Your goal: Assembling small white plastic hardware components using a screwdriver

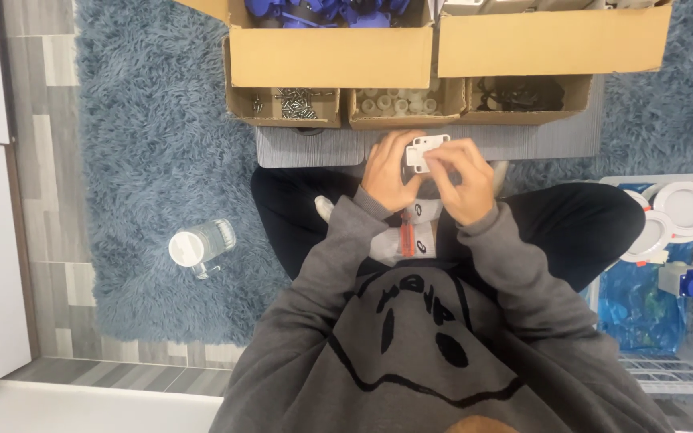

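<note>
Shaggy blue rug point(154, 136), grey plank floor point(42, 120)

It looked like a home room: a shaggy blue rug point(154, 152) lay on wood-look flooring point(42, 120), with parts-filled cardboard boxes point(330, 56) on the rug.

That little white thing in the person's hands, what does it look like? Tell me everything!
The small white piece is a flat, roughly rectangular block that looks like plastic, with a few tiny dark holes in its face. It is tilted slightly and held up in front of the cardboard boxes. The left hand grips it from the left and the right hand pinches its right edge, with fingers partly covering it.
</note>
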